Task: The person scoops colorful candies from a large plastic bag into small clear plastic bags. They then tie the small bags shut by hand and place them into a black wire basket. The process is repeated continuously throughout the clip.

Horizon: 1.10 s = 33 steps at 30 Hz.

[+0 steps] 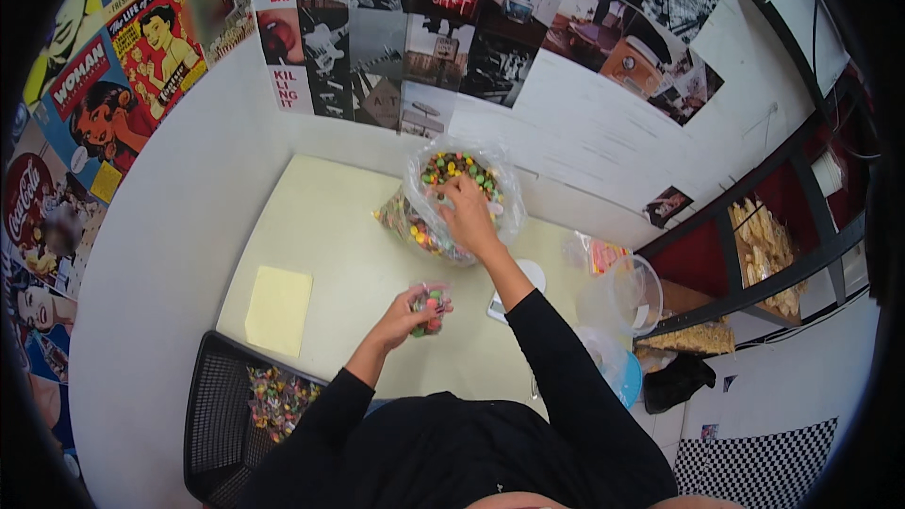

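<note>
My left hand (399, 320) is closed around a small clear plastic bag (434, 303) holding round candies in red, green and other colours. It hovers over the near middle of the pale table (344, 217). Farther back stands a large open plastic bag (509, 190), full of small multicoloured candies (462, 168). My right hand (467, 212) reaches over its rim, fingertips bent together at the candies. Whether anything sits between those fingers is too small to make out. A white kitchen scale (500, 308) is partly covered by my right forearm.
A yellow sheet (279, 309) lies at the table's left. Below it, a black basket (209, 415) contains several small filled bags (278, 401). To the right are a clear plastic tub (617, 297), a container with a blue lid (630, 380) and a pink packet (606, 255). Dark shelving (801, 264) curves beyond them.
</note>
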{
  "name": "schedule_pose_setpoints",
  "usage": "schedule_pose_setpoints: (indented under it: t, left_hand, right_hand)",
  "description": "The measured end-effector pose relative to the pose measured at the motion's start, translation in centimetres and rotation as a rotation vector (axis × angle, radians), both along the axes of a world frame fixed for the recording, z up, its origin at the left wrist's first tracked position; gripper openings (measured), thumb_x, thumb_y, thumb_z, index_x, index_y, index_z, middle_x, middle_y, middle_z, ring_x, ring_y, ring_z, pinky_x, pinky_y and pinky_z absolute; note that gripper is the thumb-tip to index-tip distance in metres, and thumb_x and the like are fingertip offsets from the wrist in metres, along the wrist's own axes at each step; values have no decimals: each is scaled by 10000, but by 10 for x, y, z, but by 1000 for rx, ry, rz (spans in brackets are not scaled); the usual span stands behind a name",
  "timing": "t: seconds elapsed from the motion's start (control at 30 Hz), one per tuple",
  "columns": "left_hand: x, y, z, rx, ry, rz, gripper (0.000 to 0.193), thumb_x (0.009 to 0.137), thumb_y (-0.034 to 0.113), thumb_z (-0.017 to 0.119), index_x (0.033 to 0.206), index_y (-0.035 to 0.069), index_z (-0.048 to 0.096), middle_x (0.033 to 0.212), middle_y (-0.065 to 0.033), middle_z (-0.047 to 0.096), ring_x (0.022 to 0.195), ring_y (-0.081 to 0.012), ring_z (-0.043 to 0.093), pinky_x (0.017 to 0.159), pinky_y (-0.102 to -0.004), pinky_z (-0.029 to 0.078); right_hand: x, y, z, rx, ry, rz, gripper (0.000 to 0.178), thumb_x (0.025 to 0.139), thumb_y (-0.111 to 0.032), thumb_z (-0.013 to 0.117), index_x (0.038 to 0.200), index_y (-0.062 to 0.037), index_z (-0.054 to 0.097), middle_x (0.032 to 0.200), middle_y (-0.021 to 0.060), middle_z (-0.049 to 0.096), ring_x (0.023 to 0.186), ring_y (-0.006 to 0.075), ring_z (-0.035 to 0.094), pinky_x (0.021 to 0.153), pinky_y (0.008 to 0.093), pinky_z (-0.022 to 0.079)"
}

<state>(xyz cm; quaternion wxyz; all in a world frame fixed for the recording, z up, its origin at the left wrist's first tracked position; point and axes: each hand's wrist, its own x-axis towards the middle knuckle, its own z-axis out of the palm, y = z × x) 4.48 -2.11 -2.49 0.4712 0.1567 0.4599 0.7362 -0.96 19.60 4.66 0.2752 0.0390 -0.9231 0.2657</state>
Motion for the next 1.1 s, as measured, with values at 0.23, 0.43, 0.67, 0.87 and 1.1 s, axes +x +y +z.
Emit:
schedule_pose_setpoints:
  t: [0.23,0.43,0.67,0.87,1.1]
  left_hand:
    - [-20,-11,-27,25,-63,-40,618,863,195,664,1413,65,416,1208,-115,587,1017,-198,606,833,-315,518]
    - [-61,5,-8,67,-38,61,618,855,190,639,1423,96,413,1217,-68,595,852,-78,520,696,-225,467]
    - [-95,10,-13,113,68,53,746,736,120,539,1461,118,365,1222,-43,577,827,-46,508,601,-174,408]
    - [-109,7,-2,-54,154,93,757,762,203,539,1485,138,324,1244,-33,555,796,-63,478,586,-178,372]
    - [-114,-3,-12,-89,237,141,833,812,428,559,1514,112,240,1296,-37,481,930,-98,465,610,-191,368]
  right_hand:
    - [-35,32,-23,83,-117,-220,171,786,-105,660,952,-80,689,1043,86,574,1041,288,524,876,455,403]
    - [-10,64,-26,423,-430,-453,284,729,-168,726,957,-9,667,1053,153,576,1022,313,524,830,457,416]
    - [-8,75,-27,324,-438,-366,137,802,-129,653,902,-42,617,946,128,608,951,321,546,804,437,422]
    - [-34,70,-15,331,-202,-403,136,798,-63,593,929,-54,631,963,103,618,953,283,559,779,430,417]
    - [-41,65,-21,369,-267,-246,265,777,-42,560,1014,-72,675,970,84,620,959,264,552,794,420,398]
